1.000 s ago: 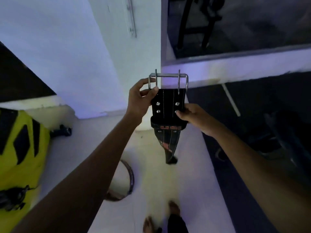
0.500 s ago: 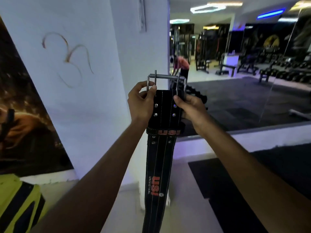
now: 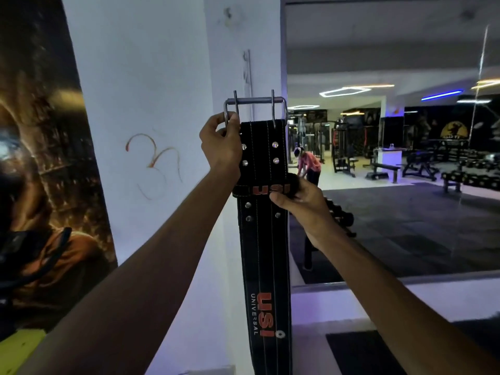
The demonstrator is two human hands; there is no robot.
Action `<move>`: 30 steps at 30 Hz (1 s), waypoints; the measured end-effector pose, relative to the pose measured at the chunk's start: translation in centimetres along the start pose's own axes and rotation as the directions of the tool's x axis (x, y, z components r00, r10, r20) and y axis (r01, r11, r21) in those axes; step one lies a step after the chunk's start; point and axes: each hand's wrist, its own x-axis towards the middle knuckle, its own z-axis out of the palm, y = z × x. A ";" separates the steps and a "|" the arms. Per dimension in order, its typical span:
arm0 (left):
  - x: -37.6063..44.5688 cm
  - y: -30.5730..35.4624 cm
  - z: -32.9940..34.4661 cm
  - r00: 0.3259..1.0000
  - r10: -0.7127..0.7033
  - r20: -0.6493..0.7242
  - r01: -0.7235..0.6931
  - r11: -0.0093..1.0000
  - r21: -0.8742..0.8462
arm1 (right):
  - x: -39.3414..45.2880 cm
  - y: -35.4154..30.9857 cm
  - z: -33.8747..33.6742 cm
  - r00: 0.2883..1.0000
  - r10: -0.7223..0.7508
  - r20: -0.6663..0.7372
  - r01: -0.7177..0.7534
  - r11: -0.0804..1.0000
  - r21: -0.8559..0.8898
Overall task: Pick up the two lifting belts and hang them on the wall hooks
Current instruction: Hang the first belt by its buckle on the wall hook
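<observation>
While one black belt (image 3: 263, 253) hung upright before the white wall (image 3: 151, 104), it read "USI UNIVERSAL" | buckle (image 3: 254, 106): two prongs | left hand (image 3: 220, 143) pinched the buckle's left side | right hand (image 3: 297, 196) gripped the "USI" loop | eight rivets visible

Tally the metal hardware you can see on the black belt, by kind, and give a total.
On the lifting belt, held by the left hand and the right hand:
Buckle frame: 1
Buckle prongs: 2
Rivets showing: 7
Eyelet: 1
Total: 11
</observation>
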 end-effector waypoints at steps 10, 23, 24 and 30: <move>0.9 2.9 2.6 1.000 0.029 -0.006 -0.029 1.000 -0.012 | -5.0 6.7 -1.4 0.979 0.202 -0.001 -0.201 0.974 -0.107; 1.5 2.3 3.8 0.998 0.020 -0.055 -0.019 1.000 0.023 | -3.8 4.7 -1.6 0.974 0.218 0.062 -0.214 0.975 -0.063; 1.6 2.4 3.9 0.998 0.022 -0.057 -0.021 1.000 0.023 | -4.2 5.1 -1.5 0.971 0.232 0.065 -0.226 0.970 -0.085; 1.9 2.4 3.7 0.997 0.030 -0.067 -0.029 0.999 0.022 | -12.4 13.8 -2.2 0.877 0.466 0.120 -0.427 0.868 -0.252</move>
